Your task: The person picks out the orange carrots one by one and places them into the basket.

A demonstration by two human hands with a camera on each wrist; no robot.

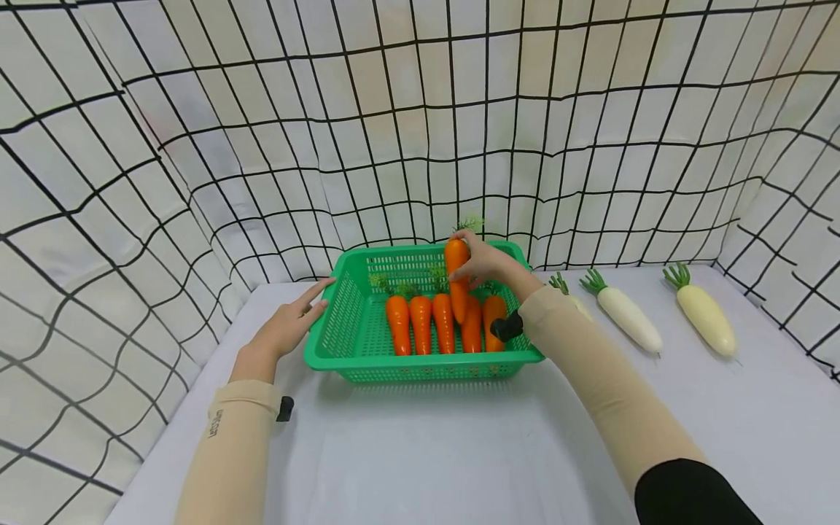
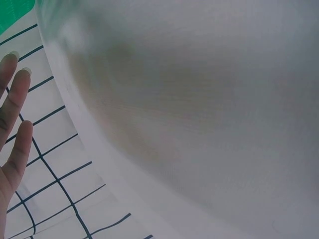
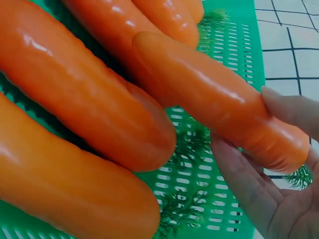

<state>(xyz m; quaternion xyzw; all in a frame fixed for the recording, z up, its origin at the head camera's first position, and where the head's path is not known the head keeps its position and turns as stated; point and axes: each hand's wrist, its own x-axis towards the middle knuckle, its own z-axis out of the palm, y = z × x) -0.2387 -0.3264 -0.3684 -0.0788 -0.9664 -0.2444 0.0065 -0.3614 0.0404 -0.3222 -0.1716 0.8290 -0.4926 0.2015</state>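
Observation:
A carrot (image 1: 457, 273) with green feathery leaves is gripped near its leafy top by my right hand (image 1: 482, 261), thumb and fingers on either side of it. In the right wrist view that carrot (image 3: 214, 94) slants above the others. Several more carrots (image 1: 421, 324) lie side by side in a green plastic basket (image 1: 341, 321), tops toward the back. My left hand (image 1: 289, 328) is at the basket's left rim, its fingers extended and fingertips right at the edge. In the left wrist view, only the fingers (image 2: 15, 104) of this hand show.
Three white radishes stand out to the right of the basket: one partly behind the right sleeve, a white radish (image 1: 630, 319) in the middle and another radish (image 1: 707, 319) farther right. Black grid netting (image 1: 420, 131) over white cloth encloses the white table (image 1: 420, 452) at back and sides.

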